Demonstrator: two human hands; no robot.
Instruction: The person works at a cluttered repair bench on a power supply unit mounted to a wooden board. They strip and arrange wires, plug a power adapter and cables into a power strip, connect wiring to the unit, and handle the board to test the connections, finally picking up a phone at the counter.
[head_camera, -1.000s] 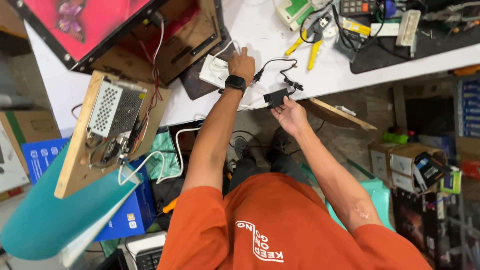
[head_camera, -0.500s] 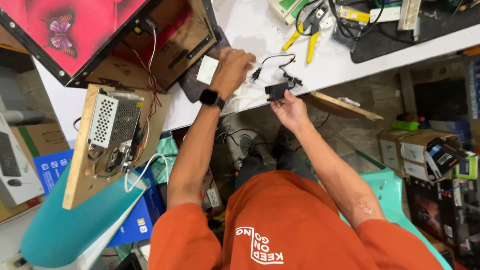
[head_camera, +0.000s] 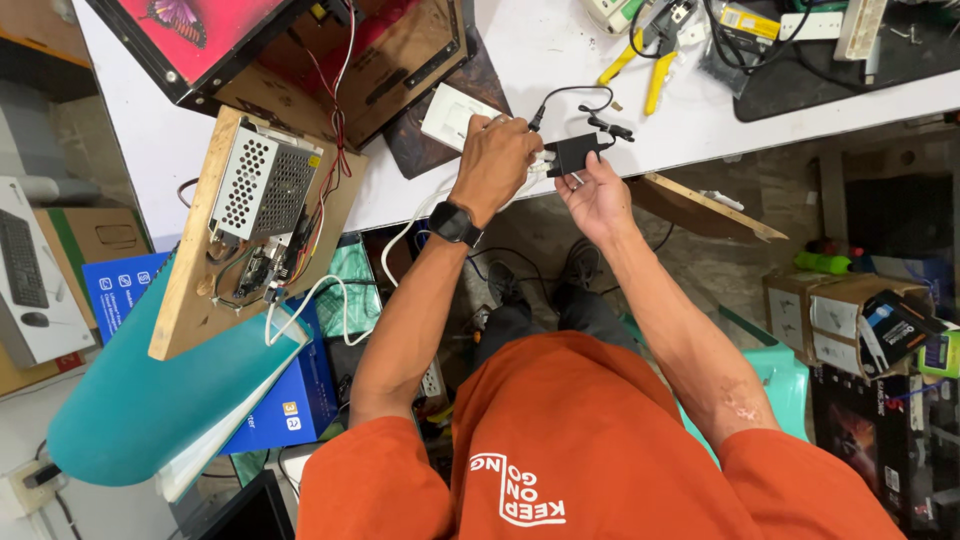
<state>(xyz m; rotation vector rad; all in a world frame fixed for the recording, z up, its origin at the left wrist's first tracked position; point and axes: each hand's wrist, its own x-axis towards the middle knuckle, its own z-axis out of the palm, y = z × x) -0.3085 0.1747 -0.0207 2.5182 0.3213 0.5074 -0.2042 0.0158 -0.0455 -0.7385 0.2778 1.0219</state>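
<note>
- A small black adapter box (head_camera: 572, 153) is held at the near edge of the white bench (head_camera: 540, 60), over the gap between bench and lap.
- The right hand (head_camera: 598, 195) is placed under the adapter box, palm up; its fingers are curled onto the box's underside and clamped on it.
- The left hand (head_camera: 495, 160), with a black wristwatch (head_camera: 455, 222) on its wrist, is closed on the white cable (head_camera: 420, 215) just left of the adapter box, touching the box's end.
- A thin black lead (head_camera: 570, 92) is looped on the bench just beyond the adapter box.
- A white wall plate (head_camera: 452, 115) lies on a dark mat left of the adapter box, near the left hand.
- Yellow-handled pliers (head_camera: 640, 60) are seen beyond the adapter box, well apart from both hands.
- A wooden board (head_camera: 195, 300) carrying a perforated metal power supply (head_camera: 262, 185) leans far left of the adapter box.
</note>
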